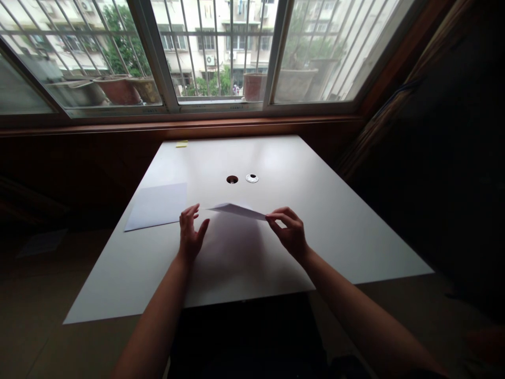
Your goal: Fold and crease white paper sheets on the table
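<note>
A sheet of paper (239, 209) is held up above the white table (339, 231), seen almost edge-on and slightly bent, with its shadow on the tabletop below. My right hand (290, 226) pinches the sheet's right end between thumb and fingers. At the sheet's left end is my left hand (191, 231), its thumb and fingers spread apart. Whether its fingertips touch the paper's thin left edge is hard to see. To the left of this hand, a stack or sheet of white paper (158, 205) lies flat on the table.
Toward the back of the table are a round hole (232, 179) and a round grommet cover (252, 178). Small yellow strips (182, 143) lie at the far left edge. Beyond stands a barred window (221, 52) with flower pots (118, 90) outside. A dark curtain (398, 105) hangs at right.
</note>
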`<state>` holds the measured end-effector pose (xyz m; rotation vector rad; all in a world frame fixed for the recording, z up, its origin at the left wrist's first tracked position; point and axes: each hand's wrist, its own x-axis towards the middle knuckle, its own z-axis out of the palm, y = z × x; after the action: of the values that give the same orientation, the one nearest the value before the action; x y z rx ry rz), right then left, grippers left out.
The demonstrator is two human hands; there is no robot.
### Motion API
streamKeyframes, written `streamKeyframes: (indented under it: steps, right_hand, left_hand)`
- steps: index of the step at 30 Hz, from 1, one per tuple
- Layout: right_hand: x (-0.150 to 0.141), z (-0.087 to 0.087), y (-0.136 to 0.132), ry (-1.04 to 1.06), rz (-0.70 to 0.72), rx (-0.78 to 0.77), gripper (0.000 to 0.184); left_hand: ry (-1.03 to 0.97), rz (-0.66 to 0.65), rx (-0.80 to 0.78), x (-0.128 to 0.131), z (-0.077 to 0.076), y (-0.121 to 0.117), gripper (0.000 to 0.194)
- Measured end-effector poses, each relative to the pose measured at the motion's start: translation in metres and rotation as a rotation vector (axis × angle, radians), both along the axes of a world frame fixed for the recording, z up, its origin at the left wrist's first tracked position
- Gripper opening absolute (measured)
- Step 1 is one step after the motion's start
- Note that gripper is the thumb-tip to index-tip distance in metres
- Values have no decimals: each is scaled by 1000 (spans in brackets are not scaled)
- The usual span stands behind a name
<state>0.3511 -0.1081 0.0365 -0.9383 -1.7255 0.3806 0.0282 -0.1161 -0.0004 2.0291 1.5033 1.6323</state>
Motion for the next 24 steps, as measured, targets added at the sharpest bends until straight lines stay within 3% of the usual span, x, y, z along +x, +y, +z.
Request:
streamKeyframes:
  steps: [5, 10, 16, 19, 24]
  right_hand:
    - [-21, 13, 3, 471, 23, -346, 19]
    - [-38, -1, 7, 929, 79, -737, 30]
    - [-51, -19, 4, 987, 104, -930, 36]
    - [-52, -17, 0, 1029, 173, -1014, 29]
    - [-51, -6, -6, 1105, 449, -1134, 27]
  left_hand:
    - [-402, -24, -149, -13, -14, 10, 52]
    - [-448, -268, -327, -14, -18, 12, 50]
    - [-279, -179, -385, -9, -15, 6, 58]
    - [-415, -252, -444, -7, -11, 4, 69]
    - [-699, -395, -600, -1, 6, -2, 80]
